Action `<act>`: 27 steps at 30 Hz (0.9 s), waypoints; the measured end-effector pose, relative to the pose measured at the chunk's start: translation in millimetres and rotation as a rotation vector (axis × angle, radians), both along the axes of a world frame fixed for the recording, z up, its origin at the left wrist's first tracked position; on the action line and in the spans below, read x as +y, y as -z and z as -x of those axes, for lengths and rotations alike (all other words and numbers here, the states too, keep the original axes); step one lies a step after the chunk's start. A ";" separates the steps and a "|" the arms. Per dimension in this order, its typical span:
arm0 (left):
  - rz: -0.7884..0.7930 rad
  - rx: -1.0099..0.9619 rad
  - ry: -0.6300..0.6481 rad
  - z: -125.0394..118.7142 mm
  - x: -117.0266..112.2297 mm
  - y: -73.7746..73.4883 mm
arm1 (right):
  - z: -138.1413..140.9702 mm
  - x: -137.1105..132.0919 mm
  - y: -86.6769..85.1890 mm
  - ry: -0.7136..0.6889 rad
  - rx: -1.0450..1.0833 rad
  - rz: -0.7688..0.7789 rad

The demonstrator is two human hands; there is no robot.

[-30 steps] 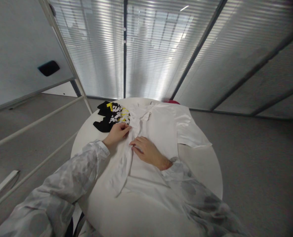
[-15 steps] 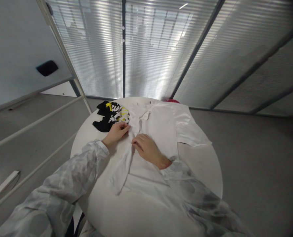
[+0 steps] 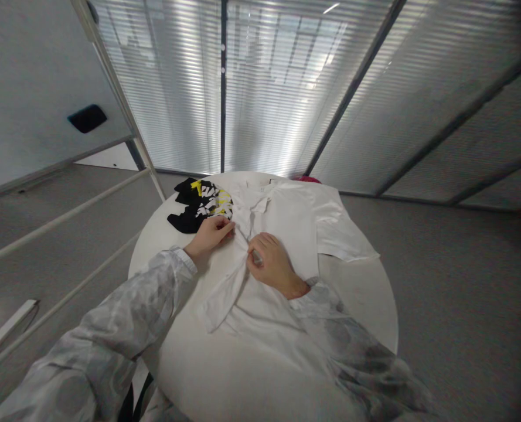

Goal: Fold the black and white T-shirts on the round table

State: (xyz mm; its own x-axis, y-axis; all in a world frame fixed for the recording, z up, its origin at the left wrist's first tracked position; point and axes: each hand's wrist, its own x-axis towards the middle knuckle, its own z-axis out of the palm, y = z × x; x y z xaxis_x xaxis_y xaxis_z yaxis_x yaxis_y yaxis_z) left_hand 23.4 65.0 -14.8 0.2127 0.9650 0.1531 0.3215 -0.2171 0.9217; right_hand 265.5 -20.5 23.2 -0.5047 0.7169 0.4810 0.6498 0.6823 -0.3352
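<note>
A white short-sleeved shirt (image 3: pixel 295 225) lies spread on a round white table (image 3: pixel 365 293), collar toward the far edge. My left hand (image 3: pixel 210 234) pinches the shirt's front edge near its left side, fingers closed on the cloth. Just to the right, my right hand (image 3: pixel 271 264) is curled into a grip on the shirt's front placket, gathering the fabric. One sleeve hangs toward the table's right side; a loose flap of the shirt trails toward me between my arms.
A black garment with white and yellow print (image 3: pixel 198 205) lies bunched at the table's far left. Something red (image 3: pixel 306 179) peeks out behind the shirt's collar. Glass walls with blinds stand beyond; white rails run along the left over grey floor.
My right hand has gone from lying flat on the shirt to curling closed on the cloth, moving slightly right. The loose flap has drawn up. The left hand has barely shifted.
</note>
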 end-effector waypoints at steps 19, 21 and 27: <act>0.000 -0.019 0.016 0.1 -2.0 -3.7 | 20.9 -16.7 2.5 -0.493 -0.146 -0.136; -0.005 -0.008 0.027 1.3 -1.6 -3.3 | 18.8 -17.3 0.7 -0.461 -0.096 -0.155; -0.009 0.011 0.032 1.1 -1.3 -5.2 | 12.1 -17.0 2.2 -0.404 0.102 -0.172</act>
State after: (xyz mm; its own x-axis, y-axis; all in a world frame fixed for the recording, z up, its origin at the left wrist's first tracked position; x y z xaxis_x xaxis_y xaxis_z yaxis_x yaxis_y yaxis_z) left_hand 22.3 63.7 -9.6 0.2448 0.9563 0.1597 0.3244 -0.2360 0.9160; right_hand 253.4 -37.5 21.0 -0.6715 0.3771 0.6378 0.2894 0.9259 -0.2428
